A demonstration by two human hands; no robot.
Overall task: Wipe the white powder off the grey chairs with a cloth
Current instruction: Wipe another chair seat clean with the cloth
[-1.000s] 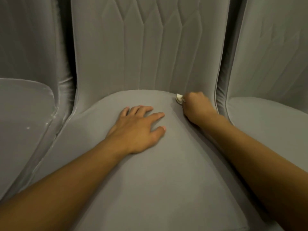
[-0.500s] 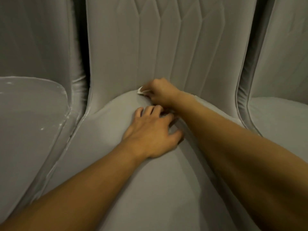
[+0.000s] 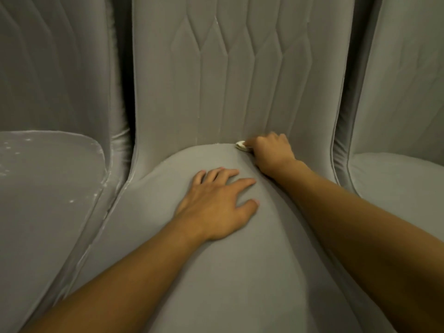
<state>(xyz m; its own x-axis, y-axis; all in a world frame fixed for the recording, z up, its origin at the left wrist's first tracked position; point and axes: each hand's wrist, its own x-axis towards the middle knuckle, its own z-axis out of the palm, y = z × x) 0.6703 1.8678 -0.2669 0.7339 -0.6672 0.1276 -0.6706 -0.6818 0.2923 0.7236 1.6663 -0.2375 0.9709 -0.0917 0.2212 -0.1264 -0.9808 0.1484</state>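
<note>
Head view: a person's right hand (image 3: 272,152) is fisted round a small white cloth (image 3: 241,145), pressing it into the crease at the back edge of the middle seat (image 3: 240,272), right of centre, where the backrest (image 3: 192,92) rises. The left hand (image 3: 216,203) lies flat on the middle seat near its centre, fingers spread, holding nothing. The cloth looks soft, light and limp. It is probably best kept bunched in the fingertips, with a wad poking out to reach the seam. Powder (image 3: 72,201) speckles the left chair (image 3: 48,224) along its seat's right edge and back-left corner, and faint white flecks line the backrest's stitching. No specks can be made out on the right chair (image 3: 396,179). The flat hand lies in the path of any forward sweep, and the narrow gaps between chairs may trap dust.
</note>
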